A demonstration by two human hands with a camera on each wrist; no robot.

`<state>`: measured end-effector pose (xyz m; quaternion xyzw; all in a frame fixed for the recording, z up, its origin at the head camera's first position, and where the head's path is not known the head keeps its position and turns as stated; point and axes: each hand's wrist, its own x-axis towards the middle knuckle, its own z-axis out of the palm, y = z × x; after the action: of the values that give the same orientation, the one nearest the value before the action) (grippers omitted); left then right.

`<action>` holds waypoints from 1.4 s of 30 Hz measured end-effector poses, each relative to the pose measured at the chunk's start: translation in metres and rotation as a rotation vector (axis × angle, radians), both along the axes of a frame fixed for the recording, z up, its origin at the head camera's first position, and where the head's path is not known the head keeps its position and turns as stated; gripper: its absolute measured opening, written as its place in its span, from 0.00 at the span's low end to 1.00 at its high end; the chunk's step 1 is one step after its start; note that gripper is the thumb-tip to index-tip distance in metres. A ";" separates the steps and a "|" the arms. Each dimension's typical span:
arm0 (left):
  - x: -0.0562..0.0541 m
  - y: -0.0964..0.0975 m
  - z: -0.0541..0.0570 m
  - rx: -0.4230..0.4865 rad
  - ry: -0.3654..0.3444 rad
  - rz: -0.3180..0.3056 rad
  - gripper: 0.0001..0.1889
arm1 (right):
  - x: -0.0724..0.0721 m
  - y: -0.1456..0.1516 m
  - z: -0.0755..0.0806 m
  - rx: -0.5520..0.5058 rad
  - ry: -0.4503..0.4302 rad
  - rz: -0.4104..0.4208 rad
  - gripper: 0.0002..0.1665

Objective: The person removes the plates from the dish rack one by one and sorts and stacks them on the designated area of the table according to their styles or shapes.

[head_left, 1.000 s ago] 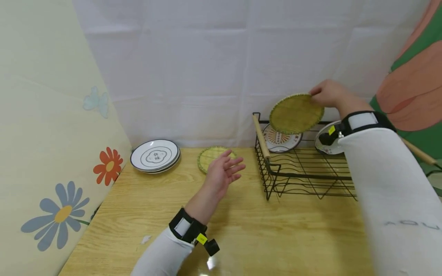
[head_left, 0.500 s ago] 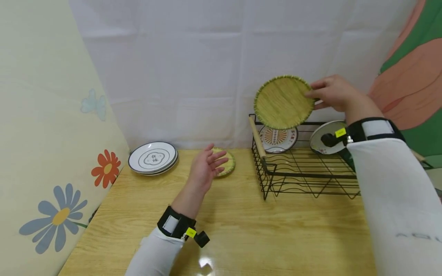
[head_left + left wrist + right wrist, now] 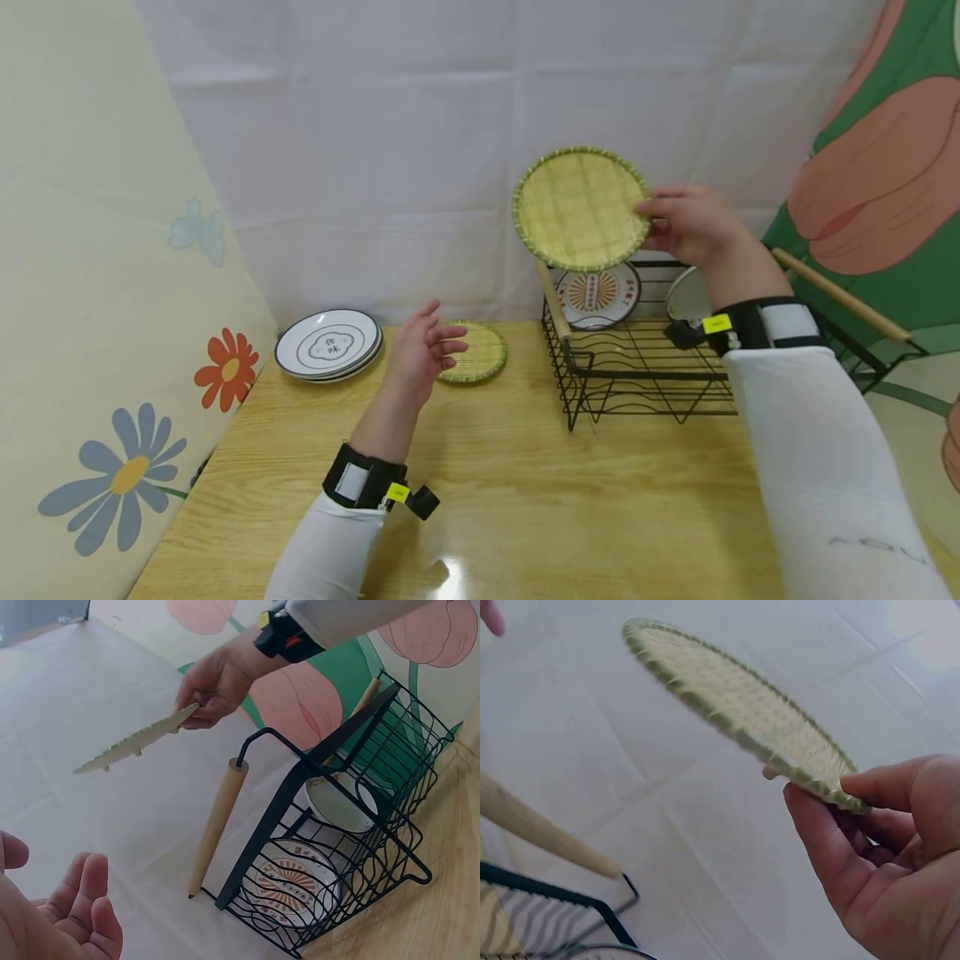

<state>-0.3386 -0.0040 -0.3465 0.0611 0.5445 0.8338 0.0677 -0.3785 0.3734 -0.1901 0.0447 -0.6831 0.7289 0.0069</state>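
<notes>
Above the left end of the black wire dish rack (image 3: 637, 375), my right hand (image 3: 693, 225) holds a round woven bamboo tray (image 3: 581, 208) by its right edge. The right wrist view shows the thumb on top of the tray (image 3: 735, 705) and the fingers beneath. My left hand (image 3: 420, 350) hovers with loosely spread fingers and nothing in it. Just right of that hand, a second woven bamboo tray (image 3: 480, 354) lies on the table, partly covered by the fingers. Two plates stand in the rack: a patterned one (image 3: 596, 296) and a pale one (image 3: 686, 293), partly behind my right wrist.
A stack of white plates (image 3: 328, 343) with dark rims sits at the back left of the wooden table (image 3: 525, 500). The rack has wooden handles (image 3: 843, 296) at its sides. A white cloth (image 3: 375, 150) hangs behind everything.
My right hand has carried the bamboo tray leftward and up from over the rack, turning its face more toward the head camera. My left hand has drifted left, uncovering more of the tabletop tray.
</notes>
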 end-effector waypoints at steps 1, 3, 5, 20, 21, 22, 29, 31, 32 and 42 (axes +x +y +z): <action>0.001 -0.001 0.001 0.001 0.004 -0.003 0.27 | 0.001 -0.004 -0.004 -0.006 -0.011 -0.013 0.05; 0.002 -0.003 0.003 0.008 0.009 -0.011 0.27 | 0.002 -0.010 -0.011 -0.012 -0.026 -0.033 0.06; 0.003 -0.005 0.005 0.010 0.018 -0.020 0.27 | 0.004 -0.017 -0.020 -0.019 -0.032 -0.041 0.08; 0.014 -0.009 0.018 -0.015 0.055 -0.043 0.27 | 0.043 -0.083 -0.084 -0.385 0.030 0.192 0.14; 0.015 -0.009 0.019 -0.014 0.055 -0.047 0.27 | 0.046 -0.087 -0.088 -0.390 0.027 0.200 0.13; 0.017 -0.009 0.020 -0.013 0.056 -0.051 0.27 | 0.048 -0.091 -0.092 -0.396 0.024 0.205 0.12; 0.029 -0.009 0.026 -0.003 0.089 -0.109 0.29 | 0.061 -0.106 -0.106 -0.345 0.008 0.108 0.21; 0.032 -0.008 0.028 -0.002 0.104 -0.120 0.30 | 0.065 -0.107 -0.106 -0.329 0.020 0.074 0.26; 0.034 -0.007 0.029 -0.003 0.110 -0.122 0.30 | 0.066 -0.108 -0.106 -0.323 0.023 0.066 0.27; 0.043 -0.006 0.037 0.033 0.153 -0.130 0.28 | 0.079 -0.119 -0.103 -0.338 0.014 0.144 0.22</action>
<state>-0.2953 -0.0097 -0.3092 0.1609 0.5291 0.8294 0.0789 -0.2999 0.2543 -0.2933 0.0965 -0.5458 0.8317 -0.0331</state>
